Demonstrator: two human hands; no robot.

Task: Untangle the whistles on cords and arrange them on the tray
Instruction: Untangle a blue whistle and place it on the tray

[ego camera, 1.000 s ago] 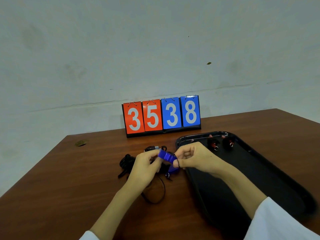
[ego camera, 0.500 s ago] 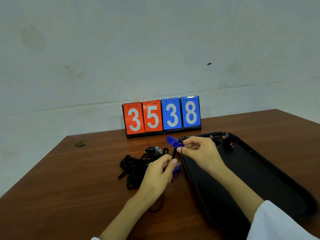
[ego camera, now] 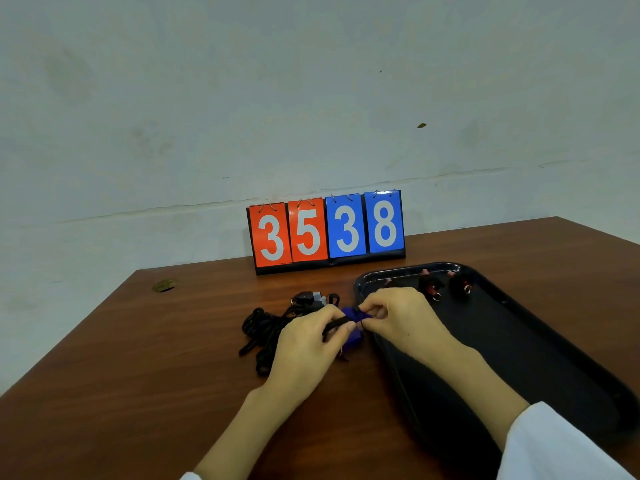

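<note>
Where the bottom edge cuts across the forearms, only a corner of the right sleeve [ego camera: 561, 445] shows, and a sliver of the other. Both hands meet over the table [ego camera: 138, 375], just beside the near-left rim of the tray [ego camera: 519, 358]. The left hand [ego camera: 308, 348] has its fingers curled round a black cord [ego camera: 334, 323]. The right hand [ego camera: 398, 320] pinches the blue whistle [ego camera: 350, 312], which sits between the two hands; whether it is lifted off the wood I cannot tell. A second blue piece [ego camera: 354, 337] shows just below, half hidden by the left fingers and too blurred to name. Behind the left hand lies the tangle [ego camera: 263, 332] of black cords, with a grey-black whistle [ego camera: 308, 298] at its far end. At the tray's far end lie two dark bundles [ego camera: 431, 289] with red parts and small rings, hard to make out. Beyond stands a scoreboard [ego camera: 325, 230] reading 3538, against the wall [ego camera: 311, 81].
</note>
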